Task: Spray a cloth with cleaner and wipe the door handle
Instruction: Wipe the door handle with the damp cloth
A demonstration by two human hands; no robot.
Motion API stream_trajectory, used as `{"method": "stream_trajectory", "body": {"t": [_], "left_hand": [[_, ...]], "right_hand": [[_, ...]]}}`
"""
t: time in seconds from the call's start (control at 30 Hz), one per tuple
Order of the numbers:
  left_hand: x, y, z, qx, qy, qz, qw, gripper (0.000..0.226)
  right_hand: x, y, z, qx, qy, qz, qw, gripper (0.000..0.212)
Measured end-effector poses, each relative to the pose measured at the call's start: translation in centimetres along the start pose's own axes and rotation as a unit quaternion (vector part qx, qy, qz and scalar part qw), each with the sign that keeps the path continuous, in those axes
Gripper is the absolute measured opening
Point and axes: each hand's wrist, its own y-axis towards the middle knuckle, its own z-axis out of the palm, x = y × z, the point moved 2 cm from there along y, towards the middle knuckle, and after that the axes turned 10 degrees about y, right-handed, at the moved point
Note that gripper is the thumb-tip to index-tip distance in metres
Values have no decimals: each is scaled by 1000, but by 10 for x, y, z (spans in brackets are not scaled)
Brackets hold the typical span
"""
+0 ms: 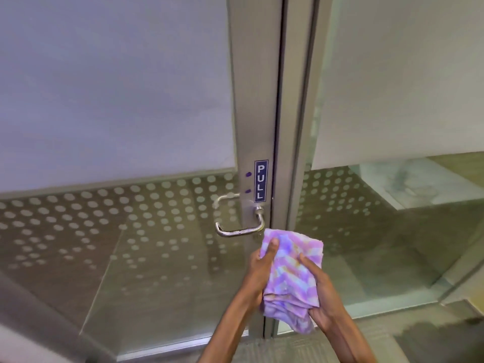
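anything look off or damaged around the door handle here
Nothing stands out. The door handle looks intact and level under the PULL sign, which sits straight. Left hand and right hand hold the cloth just beside it. No spray bottle in view.

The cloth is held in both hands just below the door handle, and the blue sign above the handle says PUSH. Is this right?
Not quite. The head view shows that the blue sign says PULL, not PUSH. The rest holds: the left hand and the right hand both hold the cloth just below the door handle.
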Motion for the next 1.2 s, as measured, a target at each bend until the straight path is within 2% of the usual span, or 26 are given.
{"method": "stream_trajectory", "body": {"t": [0.07,0.17,0.2,0.27,0.33,0.4,0.43,0.5,0.53,0.63,0.7,0.8,0.87,0.93,1.1,1.2], "left_hand": [[-4,-10,-23,-1,4,10,1000,45],[-18,-19,-50,-8,-6,36,999,49],[-25,-20,-58,-23,7,51,998,52],[-36,-19,-75,-69,57,83,993,52],[-46,-16,-92,-103,107,117,982,38],[-60,-13,-105,-125,160,176,963,28],[-68,-11,-110,-139,202,208,947,31],[-85,-7,-119,-189,300,272,895,49],[-95,-5,-123,-219,346,312,857,54],[-121,12,-132,-296,454,393,743,56],[-132,25,-136,-318,493,397,705,60],[-142,42,-144,-345,539,404,653,66],[-145,51,-150,-357,564,412,620,66],[-145,58,-153,-365,578,409,605,65],[-141,71,-154,-388,604,390,577,66],[-140,78,-153,-409,611,390,555,67]], "right_hand": [[-19,1,18,-8,13,1,1000,37],[-30,1,41,-33,24,-52,998,37],[-28,3,49,-48,18,-89,995,38],[-15,6,63,-97,-37,-219,970,37],[2,8,79,-133,-140,-367,910,22],[17,15,98,-142,-286,-481,816,22],[22,22,106,-148,-345,-520,767,25],[32,41,118,-149,-417,-584,680,17],[35,51,123,-146,-444,-605,644,15],[40,86,126,-64,-519,-606,599,76],[40,100,125,-22,-580,-609,541,94],[38,121,123,18,-664,-569,485,83],[37,129,122,29,-703,-539,463,82],[41,135,120,34,-719,-530,449,83],[47,139,120,35,-719,-532,446,74],[51,141,119,39,-724,-538,431,73]]}}
